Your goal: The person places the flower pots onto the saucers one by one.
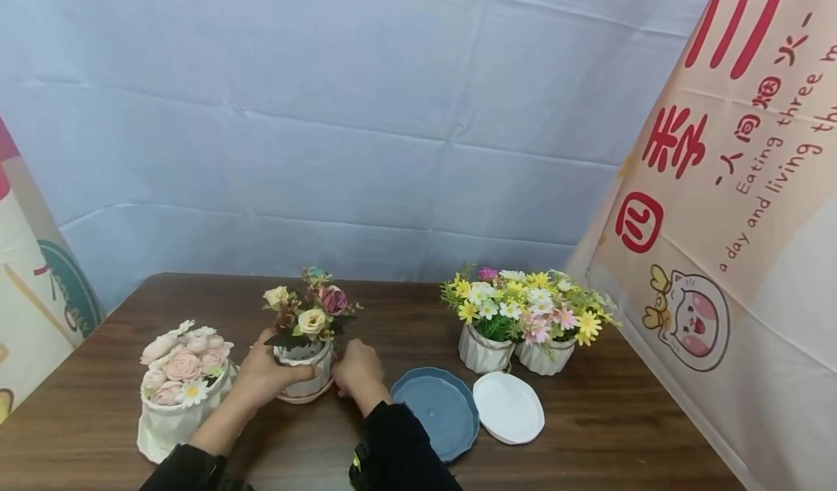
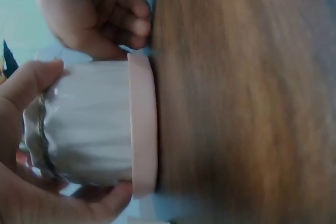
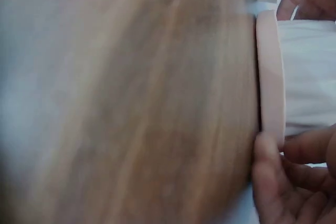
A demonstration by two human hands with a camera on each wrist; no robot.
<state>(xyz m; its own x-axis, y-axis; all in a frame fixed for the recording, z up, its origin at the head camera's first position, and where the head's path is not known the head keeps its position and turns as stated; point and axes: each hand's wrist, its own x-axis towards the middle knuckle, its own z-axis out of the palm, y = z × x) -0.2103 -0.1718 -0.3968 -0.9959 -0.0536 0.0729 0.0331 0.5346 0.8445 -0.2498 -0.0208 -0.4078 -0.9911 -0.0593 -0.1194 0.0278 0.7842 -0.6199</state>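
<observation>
Left hand (image 1: 264, 375) grips pot (image 1: 320, 360), thumb and fingers on opposite sides; right hand (image 1: 360, 367) pinches rim of pink saucer (image 2: 143, 129). Pot seated on saucer, left of centre on table (image 1: 405, 317). Risk (judgement): tugging saucer under a loose left grip could tip pot. Right-wrist view shows pinch, hidden from head view; only head shows whole bouquet (image 1: 312, 322), daisies (image 1: 516, 306) beyond.

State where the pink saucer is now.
In the head view, the pink saucer sits left of centre under the pot, between the left hand and right hand.
</observation>
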